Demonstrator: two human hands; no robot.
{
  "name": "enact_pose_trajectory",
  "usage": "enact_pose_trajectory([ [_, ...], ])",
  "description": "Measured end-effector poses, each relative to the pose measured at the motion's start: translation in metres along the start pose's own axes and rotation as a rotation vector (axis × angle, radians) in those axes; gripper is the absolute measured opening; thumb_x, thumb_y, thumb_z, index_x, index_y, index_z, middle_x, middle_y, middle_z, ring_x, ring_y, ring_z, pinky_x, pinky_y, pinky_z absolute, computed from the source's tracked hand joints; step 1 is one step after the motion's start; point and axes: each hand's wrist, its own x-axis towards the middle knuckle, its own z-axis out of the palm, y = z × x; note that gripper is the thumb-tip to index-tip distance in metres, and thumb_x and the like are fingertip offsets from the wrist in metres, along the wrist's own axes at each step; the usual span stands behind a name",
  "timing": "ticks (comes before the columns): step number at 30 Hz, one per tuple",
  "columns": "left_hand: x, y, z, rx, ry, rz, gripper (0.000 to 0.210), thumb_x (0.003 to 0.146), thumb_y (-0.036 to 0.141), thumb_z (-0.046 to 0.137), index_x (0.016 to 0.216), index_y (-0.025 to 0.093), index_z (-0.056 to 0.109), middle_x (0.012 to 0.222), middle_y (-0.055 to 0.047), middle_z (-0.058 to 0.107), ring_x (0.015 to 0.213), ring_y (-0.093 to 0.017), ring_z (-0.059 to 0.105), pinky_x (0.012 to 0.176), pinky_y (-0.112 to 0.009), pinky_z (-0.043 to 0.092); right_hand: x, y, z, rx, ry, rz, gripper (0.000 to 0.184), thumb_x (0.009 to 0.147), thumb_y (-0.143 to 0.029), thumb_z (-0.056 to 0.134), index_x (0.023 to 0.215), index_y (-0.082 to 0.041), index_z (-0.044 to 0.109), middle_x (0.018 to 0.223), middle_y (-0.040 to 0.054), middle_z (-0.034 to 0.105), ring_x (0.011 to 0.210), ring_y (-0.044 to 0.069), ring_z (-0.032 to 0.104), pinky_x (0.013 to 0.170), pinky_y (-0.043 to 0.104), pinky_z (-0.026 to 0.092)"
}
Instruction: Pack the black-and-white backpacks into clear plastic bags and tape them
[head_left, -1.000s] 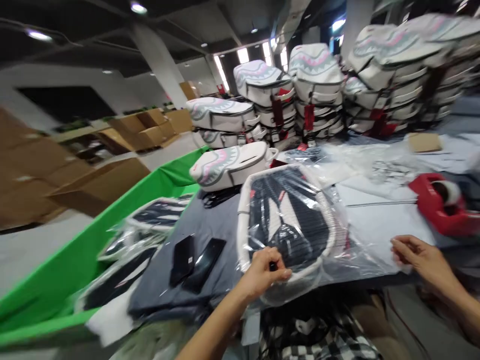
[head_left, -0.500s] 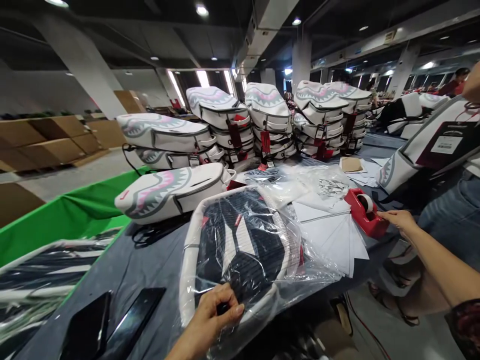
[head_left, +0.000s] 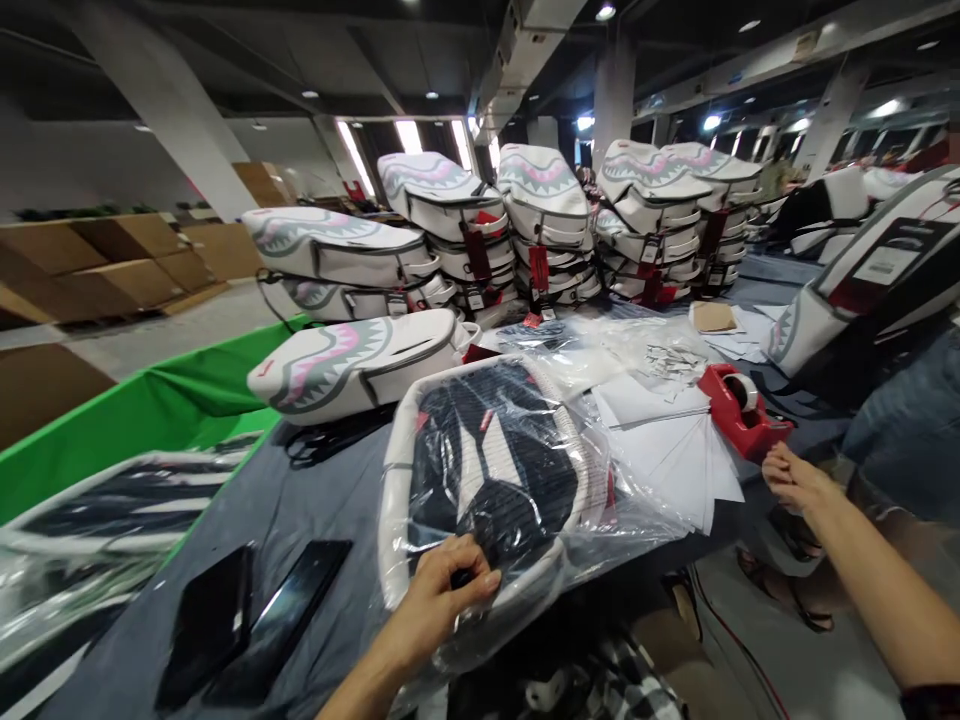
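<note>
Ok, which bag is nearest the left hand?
The plastic-wrapped bag right at the left hand; the other wrapped bags lie farther left, and the bags behind it show printed teeth.

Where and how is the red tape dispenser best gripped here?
Probably across the long sides of the red tape dispenser, from its near right, where the right hand is: it sits upright with its tape roll exposed on top, and white papers lie to its left.
</note>
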Motion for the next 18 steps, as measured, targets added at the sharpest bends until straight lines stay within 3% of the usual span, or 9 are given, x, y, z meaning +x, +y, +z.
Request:
enact_pose_trajectory([
  [5,-0.003,0.010,-0.001,0.035,0.007,-0.015,0.027,0.079,0.038,0.072,0.059,0.021,0.063,0.069,0.001,0.063,0.079,-0.018,0.056,0.081,-0.031,0.038,-0.034,-0.043,0.055,0.168,-0.289,0.083,0.061,0.070,-0.075,0.070,0.063,-0.027,0.033,0.053,-0.0088,0.020,0.043,0.007,0.012,0.037,0.025,0.016],
  [7,-0.002,0.012,-0.002,0.043,0.006,-0.050,0.022,0.078,0.030,0.074,0.060,0.020,0.064,0.069,0.002,0.062,0.081,-0.017,0.056,0.084,-0.030,0.037,-0.055,-0.069,0.078,0.145,-0.468,0.024,0.055,0.074,-0.074,0.068,0.066,-0.026,0.043,0.053,-0.0073,0.025,0.043,0.008,0.017,0.038,0.026,0.020],
  [10,-0.002,0.015,-0.004,0.030,0.018,-0.098,0.021,0.078,0.024,0.076,0.060,0.020,0.065,0.070,0.003,0.062,0.084,-0.017,0.057,0.085,-0.030,0.036,-0.089,-0.107,0.121,-0.155,-0.975,-0.357,0.047,0.084,-0.066,0.063,0.068,-0.023,0.054,0.058,-0.0019,0.045,0.052,0.013,0.039,0.048,0.027,0.032],
  [12,-0.002,0.017,-0.004,0.002,0.013,-0.107,0.022,0.079,0.023,0.077,0.060,0.020,0.065,0.069,0.003,0.062,0.086,-0.017,0.057,0.086,-0.030,0.036,-0.105,-0.124,0.155,-0.361,-1.231,-0.657,0.041,0.093,-0.055,0.055,0.070,-0.022,0.056,0.065,-0.0003,0.055,0.059,0.014,0.047,0.055,0.027,0.033],
  [15,-0.002,0.018,-0.003,-0.030,-0.002,-0.106,0.023,0.079,0.020,0.077,0.059,0.020,0.066,0.068,0.004,0.062,0.085,-0.017,0.058,0.086,-0.030,0.037,-0.108,-0.134,0.203,-0.619,-1.284,-0.955,0.028,0.096,-0.039,0.051,0.073,-0.023,0.054,0.068,-0.0010,0.060,0.061,0.014,0.053,0.058,0.028,0.027],
  [18,-0.002,0.016,-0.002,-0.019,-0.002,-0.099,0.022,0.078,0.019,0.078,0.060,0.019,0.066,0.069,0.005,0.062,0.082,-0.016,0.058,0.085,-0.030,0.036,-0.090,-0.128,0.232,-0.864,-1.193,-0.960,0.018,0.087,-0.037,0.064,0.079,-0.025,0.053,0.064,-0.0032,0.059,0.059,0.017,0.055,0.056,0.028,0.022],
])
